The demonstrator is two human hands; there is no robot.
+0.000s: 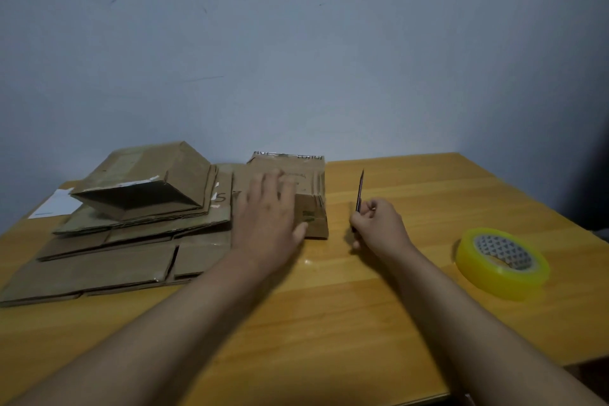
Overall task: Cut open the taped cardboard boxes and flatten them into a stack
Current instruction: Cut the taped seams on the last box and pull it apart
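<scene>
Head view:

- A wooden table is seen against a blue-grey wall marked with dark scuffs.
- On the table's left half, a stack of flattened cardboard boxes is laid, the widest sheets at the bottom.
- On top of that stack a half-collapsed box is set, its open end turned toward the camera and its top slanted.
- A white sheet of paper is partly covered by the stack at the far left edge.
- At the stack's right end a small flattened box is laid, its far flap bearing clear tape with blurred print.
- The left hand is pressed palm-down on this small box, with fingers straight and spread, and the thumb at the box's near edge.
- A slim utility knife is gripped in the right hand, fingers curled round its handle, the tip pointed up and away, just right of the small box and apart from it.
- A roll of clear yellowish packing tape is laid flat near the table's right edge, well apart from the hands.
</scene>
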